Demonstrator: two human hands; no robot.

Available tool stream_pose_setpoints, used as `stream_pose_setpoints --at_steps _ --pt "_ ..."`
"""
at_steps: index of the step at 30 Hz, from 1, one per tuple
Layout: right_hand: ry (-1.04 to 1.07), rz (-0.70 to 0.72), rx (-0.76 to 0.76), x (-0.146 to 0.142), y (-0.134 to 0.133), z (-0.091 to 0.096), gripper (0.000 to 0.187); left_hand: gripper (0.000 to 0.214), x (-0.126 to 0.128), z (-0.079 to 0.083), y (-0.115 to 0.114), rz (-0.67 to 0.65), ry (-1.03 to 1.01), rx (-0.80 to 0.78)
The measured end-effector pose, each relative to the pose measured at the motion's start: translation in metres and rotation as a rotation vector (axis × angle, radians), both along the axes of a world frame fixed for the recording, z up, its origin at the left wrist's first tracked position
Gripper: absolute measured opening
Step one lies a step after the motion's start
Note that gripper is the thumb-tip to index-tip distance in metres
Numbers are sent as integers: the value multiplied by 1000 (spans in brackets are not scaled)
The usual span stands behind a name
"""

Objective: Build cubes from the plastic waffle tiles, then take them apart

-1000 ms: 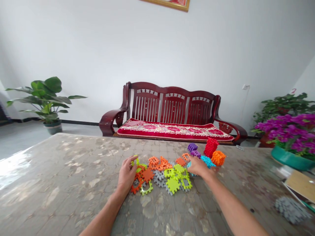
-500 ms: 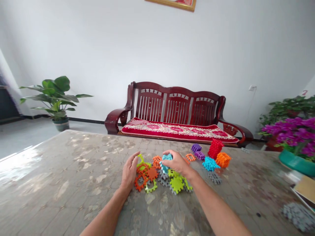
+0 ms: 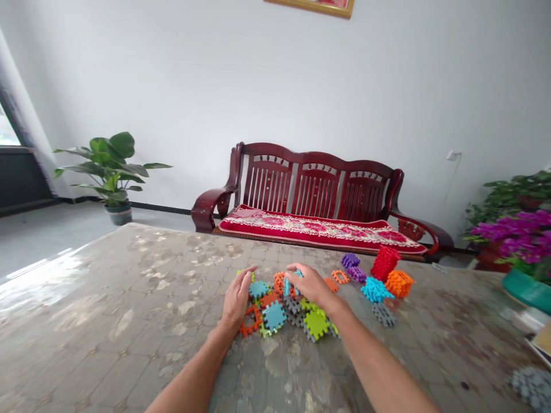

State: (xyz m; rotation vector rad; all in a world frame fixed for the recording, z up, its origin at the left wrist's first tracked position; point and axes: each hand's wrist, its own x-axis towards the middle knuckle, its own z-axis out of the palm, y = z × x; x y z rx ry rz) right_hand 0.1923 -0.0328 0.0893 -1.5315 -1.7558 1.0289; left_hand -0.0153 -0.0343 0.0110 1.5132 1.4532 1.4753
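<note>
Two loose blue pieces [image 3: 274, 316] laid on left part of mixed pile [image 3: 316, 324]. Blue piece in grip [image 3: 287, 285] held over pile by right hand [image 3: 312, 285]. Left hand [image 3: 237, 295] held open at pile's left edge. Wide room left open on counter [image 3: 107, 304] toward left. Red block [image 3: 385, 263] set near far edge, orange block [image 3: 399, 283] just beside, nearer.

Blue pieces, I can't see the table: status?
Right hand holding blue piece, count unclear. Left hand beside pile. Two blue squares on pile. Right hand hides part of it.
</note>
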Motion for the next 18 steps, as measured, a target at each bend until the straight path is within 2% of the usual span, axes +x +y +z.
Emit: stream_pose_setpoints --at_steps 4,9,11,14,18 --pt "-124 -35 18 17 -6 7 35 51 1 -1 1 10 39 -8" --pt "-206 25 22 25 -12 13 28 51 1 -6 3 27 73 -3" --pt "-254 18 22 22 -12 10 28 50 1 -8 4 29 83 0" --pt "-339 -37 139 12 -10 4 28 47 1 -8 4 29 92 11" --pt "-371 0 221 -10 -10 2 36 48 2 -3 1 23 82 19"
